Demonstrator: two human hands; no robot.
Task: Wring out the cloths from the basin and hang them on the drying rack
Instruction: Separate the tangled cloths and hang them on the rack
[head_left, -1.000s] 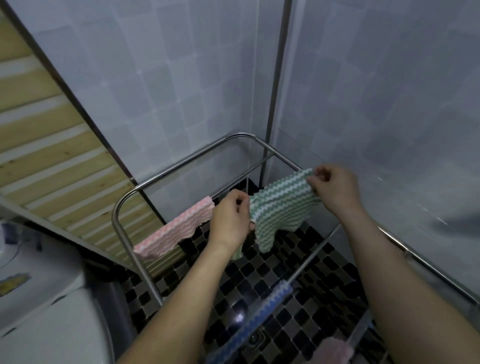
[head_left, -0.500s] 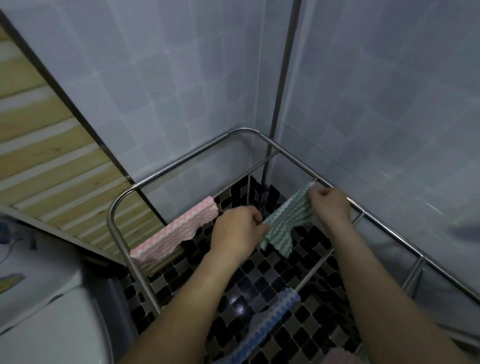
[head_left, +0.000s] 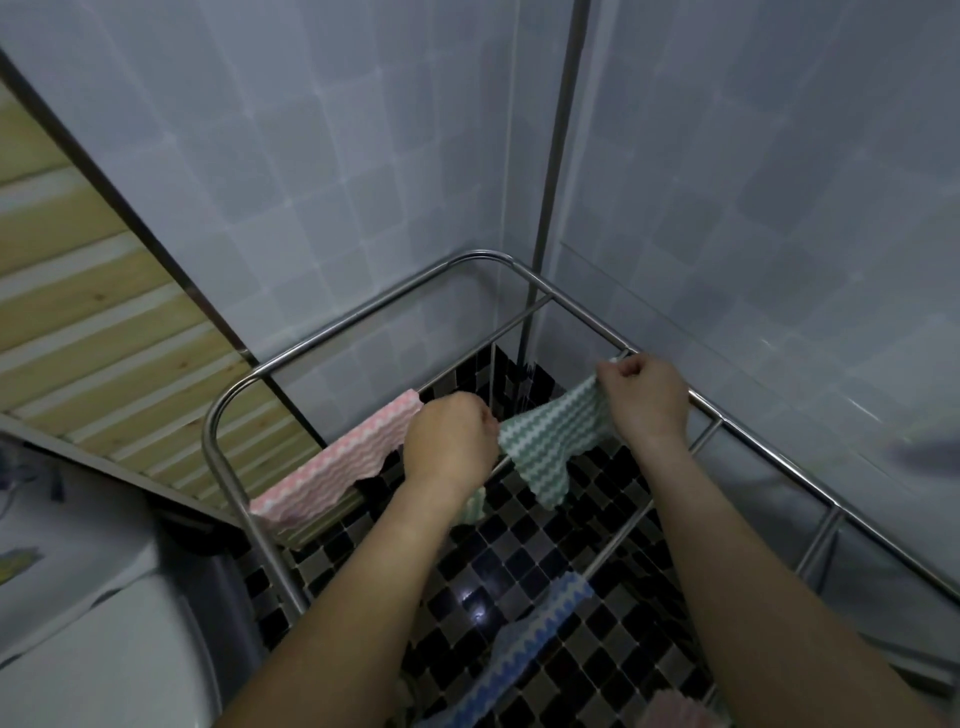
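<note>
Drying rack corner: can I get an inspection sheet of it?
Surface: dark checkered floor tiles under the drying rack.
Job's things: green cloth held stretched at the rack; pink cloth and blue cloth draped on rack bars; basin not in view.
Clutter: white appliance, lower left.
Grippers: left hand and right hand each grip the green cloth's upper edge.
Cables: nothing seen.
Surroundings: pale tiled walls, corner pipe, wooden slats at left.

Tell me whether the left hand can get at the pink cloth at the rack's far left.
Probably yes: the pink cloth hangs beside the left hand with nothing between them, though that hand grips the green cloth and must release first.
</note>
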